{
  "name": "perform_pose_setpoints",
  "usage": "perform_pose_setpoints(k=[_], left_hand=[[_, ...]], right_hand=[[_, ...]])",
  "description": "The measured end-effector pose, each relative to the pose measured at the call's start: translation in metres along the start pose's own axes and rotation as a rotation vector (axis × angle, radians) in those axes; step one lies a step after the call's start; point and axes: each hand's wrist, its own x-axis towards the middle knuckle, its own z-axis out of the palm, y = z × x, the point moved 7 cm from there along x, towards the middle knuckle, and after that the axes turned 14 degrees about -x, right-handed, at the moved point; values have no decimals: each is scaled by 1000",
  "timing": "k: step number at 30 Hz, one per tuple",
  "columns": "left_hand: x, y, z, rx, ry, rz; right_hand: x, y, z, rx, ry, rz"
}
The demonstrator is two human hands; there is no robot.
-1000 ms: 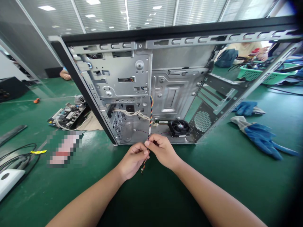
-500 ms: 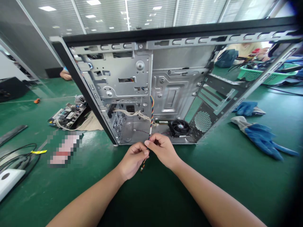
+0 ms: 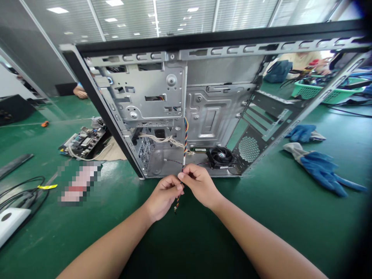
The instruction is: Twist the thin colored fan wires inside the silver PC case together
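A twisted multicoloured cable [image 3: 186,135] comes out below the drive cage of an open computer case [image 3: 209,41] and runs down to my fingers. My left hand [image 3: 164,195] pinches it, its loose connector end dangling just below. Close above, touching or nearly touching the left fingertips, my right hand [image 3: 199,182] pinches the same cable between thumb and forefinger. My fingertips hide the stretch between them. On the case floor lie a black cooling fan [image 3: 221,155] and a green memory stick [image 3: 200,150]. A bundle of white wires [image 3: 165,139] hangs behind the cable.
Blue work gloves [image 3: 322,170] lie to the right of the case, and a green basket [image 3: 310,92] of parts stands behind. To the left are a circuit board [image 3: 84,141], black cables [image 3: 24,193] and a white device [image 3: 13,223]. Another person's hand [image 3: 80,92] shows at far left.
The dangling cable end has swung slightly to the right. Both hands keep nearly the same place and grip.
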Motion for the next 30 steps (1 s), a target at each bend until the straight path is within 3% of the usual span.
perform_pose_setpoints(k=[11,21,30], left_hand=[[-1,0,5,-25,-41,-24],[0,3,0,42,1,46],[1,4,0,96,-1,69]], right_hand=[[-1,2,11,231,-132,30],[0,1,-5,-83,102,-10],[-1,-6,-4,-177,98,-54]])
